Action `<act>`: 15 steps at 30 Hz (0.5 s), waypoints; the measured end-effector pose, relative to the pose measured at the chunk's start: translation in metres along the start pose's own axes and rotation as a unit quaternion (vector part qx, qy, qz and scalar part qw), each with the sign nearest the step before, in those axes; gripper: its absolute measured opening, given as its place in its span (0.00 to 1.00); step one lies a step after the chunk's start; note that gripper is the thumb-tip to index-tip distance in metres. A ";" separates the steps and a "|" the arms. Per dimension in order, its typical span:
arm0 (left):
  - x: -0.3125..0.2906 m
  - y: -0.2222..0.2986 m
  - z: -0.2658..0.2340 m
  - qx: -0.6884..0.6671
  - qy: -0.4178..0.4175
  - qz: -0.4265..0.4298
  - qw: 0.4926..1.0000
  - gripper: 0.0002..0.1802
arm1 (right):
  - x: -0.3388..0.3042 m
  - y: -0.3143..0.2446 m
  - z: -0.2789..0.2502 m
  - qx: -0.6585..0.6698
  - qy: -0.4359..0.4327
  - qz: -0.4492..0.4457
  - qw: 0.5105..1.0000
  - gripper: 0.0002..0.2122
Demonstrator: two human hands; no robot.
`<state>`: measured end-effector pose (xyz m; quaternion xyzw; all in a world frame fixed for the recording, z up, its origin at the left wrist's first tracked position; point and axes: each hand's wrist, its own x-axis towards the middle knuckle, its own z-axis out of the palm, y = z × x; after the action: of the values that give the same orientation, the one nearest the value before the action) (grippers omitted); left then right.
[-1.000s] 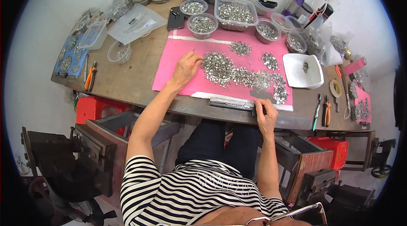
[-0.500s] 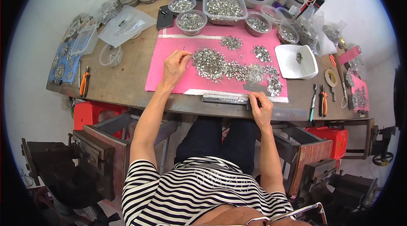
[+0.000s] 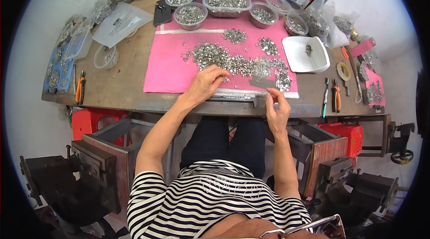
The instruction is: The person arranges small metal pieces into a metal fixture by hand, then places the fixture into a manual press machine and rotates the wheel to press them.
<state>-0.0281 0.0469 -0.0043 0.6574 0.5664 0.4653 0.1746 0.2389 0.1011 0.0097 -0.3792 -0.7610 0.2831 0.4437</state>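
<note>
My left hand [image 3: 207, 83] is over the front edge of the pink mat [image 3: 168, 66], thumb and fingertips pinched together. Whatever they hold is too small to make out. Just beyond lies the large heap of small shiny metal pieces [image 3: 210, 55], with a few loose ones by my fingertips. Below the hand, a narrow metal bar fixture [image 3: 237, 97] runs along the mat's front strip. At its right end is my right hand [image 3: 278, 111], thumb and forefinger brought together; anything between them is hidden. A flat grey plate [image 3: 262, 82] lies just beyond those fingertips.
Bowls and a rectangular tub [image 3: 226, 12] of metal pieces line the back. A white tray [image 3: 291, 60] stands right of the heaps. Pliers [image 3: 336, 98], a toothbrush [image 3: 325, 100] and a tape roll [image 3: 343, 71] lie further right; orange-handled pliers [image 3: 80, 89] lie left.
My left hand has moved right and nearer, from the heap's left side to above the bar fixture. My right fingers have come up off the fixture's end. The whole view has shifted slightly.
</note>
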 end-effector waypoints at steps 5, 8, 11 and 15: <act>-0.006 -0.005 -0.001 -0.009 0.075 0.017 0.997 0.10 | -0.005 -0.001 0.007 -0.001 -0.040 -0.024 0.999 0.06; -0.004 0.003 -0.011 -0.004 0.099 -0.021 0.995 0.12 | 0.019 -0.002 0.004 -0.031 -0.039 -0.027 0.998 0.05; -0.010 0.000 -0.021 0.028 0.080 -0.051 0.995 0.12 | 0.040 -0.002 0.024 -0.007 -0.102 -0.106 0.989 0.05; -0.014 -0.007 -0.030 0.047 0.093 -0.027 0.994 0.12 | 0.061 -0.004 0.044 -0.037 -0.259 -0.111 0.959 0.05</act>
<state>-0.0553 0.0271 -0.0007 0.6034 0.6191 0.4921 0.1025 0.1789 0.1448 0.0210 -0.2220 -0.8970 0.2924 0.2463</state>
